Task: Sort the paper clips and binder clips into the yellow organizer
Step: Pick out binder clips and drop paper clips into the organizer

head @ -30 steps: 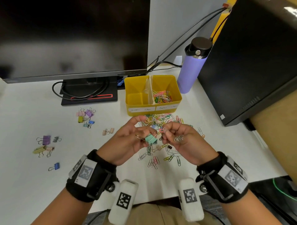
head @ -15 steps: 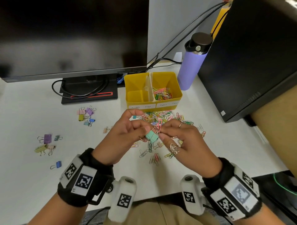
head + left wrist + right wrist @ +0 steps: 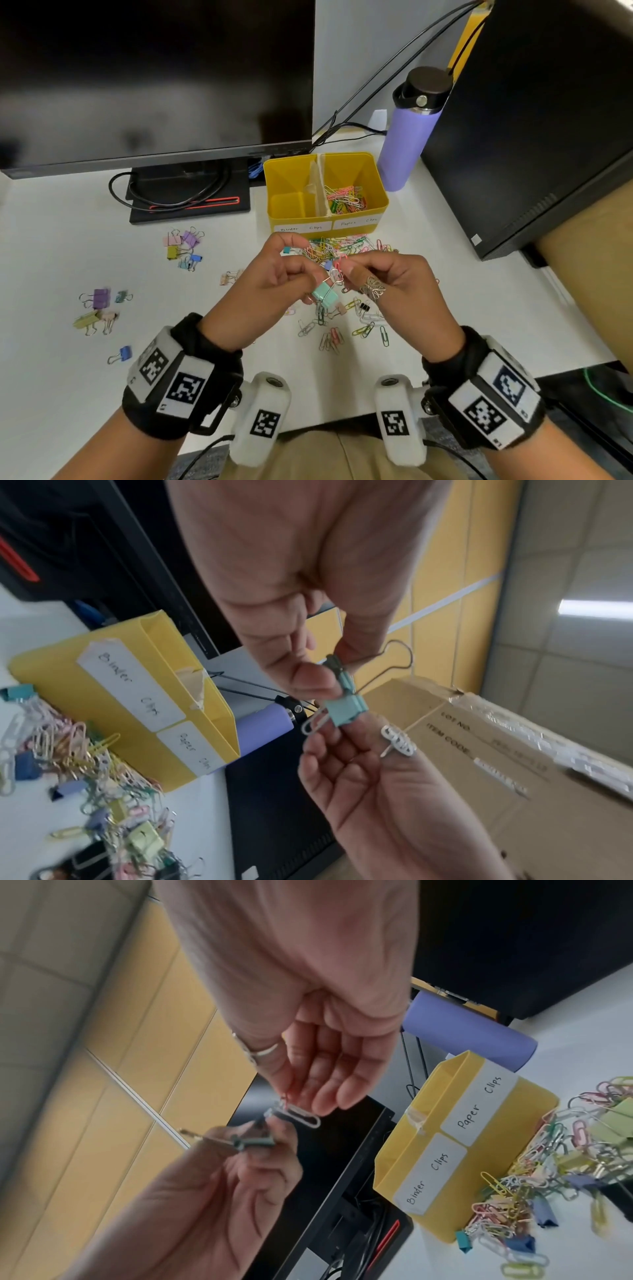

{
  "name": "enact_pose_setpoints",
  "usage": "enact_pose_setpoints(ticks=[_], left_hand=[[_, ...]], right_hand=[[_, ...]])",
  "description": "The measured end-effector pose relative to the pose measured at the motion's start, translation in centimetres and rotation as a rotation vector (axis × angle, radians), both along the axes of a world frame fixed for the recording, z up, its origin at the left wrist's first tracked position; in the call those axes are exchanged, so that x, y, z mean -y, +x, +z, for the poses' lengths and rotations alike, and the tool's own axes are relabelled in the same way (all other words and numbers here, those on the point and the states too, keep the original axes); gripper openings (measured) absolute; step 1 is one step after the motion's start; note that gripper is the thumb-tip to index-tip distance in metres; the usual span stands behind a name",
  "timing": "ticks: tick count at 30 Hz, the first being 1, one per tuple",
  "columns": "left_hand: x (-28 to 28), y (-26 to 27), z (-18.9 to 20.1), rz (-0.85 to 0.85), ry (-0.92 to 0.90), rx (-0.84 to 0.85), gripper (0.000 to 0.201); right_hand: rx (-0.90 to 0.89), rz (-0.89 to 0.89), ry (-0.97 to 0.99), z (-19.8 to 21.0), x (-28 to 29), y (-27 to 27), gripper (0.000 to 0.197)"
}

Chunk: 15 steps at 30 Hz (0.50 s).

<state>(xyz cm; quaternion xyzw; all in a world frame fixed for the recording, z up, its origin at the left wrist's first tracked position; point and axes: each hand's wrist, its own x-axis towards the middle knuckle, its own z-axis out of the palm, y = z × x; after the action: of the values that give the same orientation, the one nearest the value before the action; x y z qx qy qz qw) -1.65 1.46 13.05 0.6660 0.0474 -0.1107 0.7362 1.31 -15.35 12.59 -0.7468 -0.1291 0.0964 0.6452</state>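
Observation:
Above the desk, my left hand [image 3: 301, 274] pinches a mint-green binder clip [image 3: 324, 294] between thumb and fingers; the same binder clip [image 3: 346, 712] fills the middle of the left wrist view. My right hand [image 3: 356, 270] pinches paper clips [image 3: 339, 270] hooked on the binder clip's wire handle; a white paper clip [image 3: 301, 1115] shows at its fingertips. The yellow organizer [image 3: 342, 219] stands behind the hands, with paper clips in its right compartment. Its left compartment looks bare. A tangled pile of clips [image 3: 342, 246] lies in front of it.
Loose binder clips [image 3: 185, 246] and more binder clips [image 3: 99, 308] lie to the left. A monitor base [image 3: 191, 195] with cables sits at the back, a purple bottle [image 3: 407, 137] right of the organizer, and a dark screen [image 3: 531, 120] at the right. Scattered paper clips [image 3: 342, 329] lie under my hands.
Both hands rose slightly and drew closer together. The right hand turned, and its fingertips moved onto the clips at the binder clip's handle.

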Motion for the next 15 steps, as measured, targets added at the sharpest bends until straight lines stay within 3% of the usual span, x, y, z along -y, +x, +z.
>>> enact_pose_setpoints(ticks=[10,13,15], left_hand=[[-0.2,0.8,1.4,-0.012,-0.187,-0.091,0.029],[-0.3,0.9,1.5,-0.011,-0.164,-0.126,0.026],[-0.4,0.9,1.2,0.009,-0.103,-0.134,0.029]], right_hand=[[0.413,-0.011,-0.104,-0.1,-0.2,-0.3,0.015],[0.403,-0.064,-0.055,0.3,0.0,-0.6,0.015],[0.278,-0.151,0.051,1.0,0.2,-0.5,0.013]])
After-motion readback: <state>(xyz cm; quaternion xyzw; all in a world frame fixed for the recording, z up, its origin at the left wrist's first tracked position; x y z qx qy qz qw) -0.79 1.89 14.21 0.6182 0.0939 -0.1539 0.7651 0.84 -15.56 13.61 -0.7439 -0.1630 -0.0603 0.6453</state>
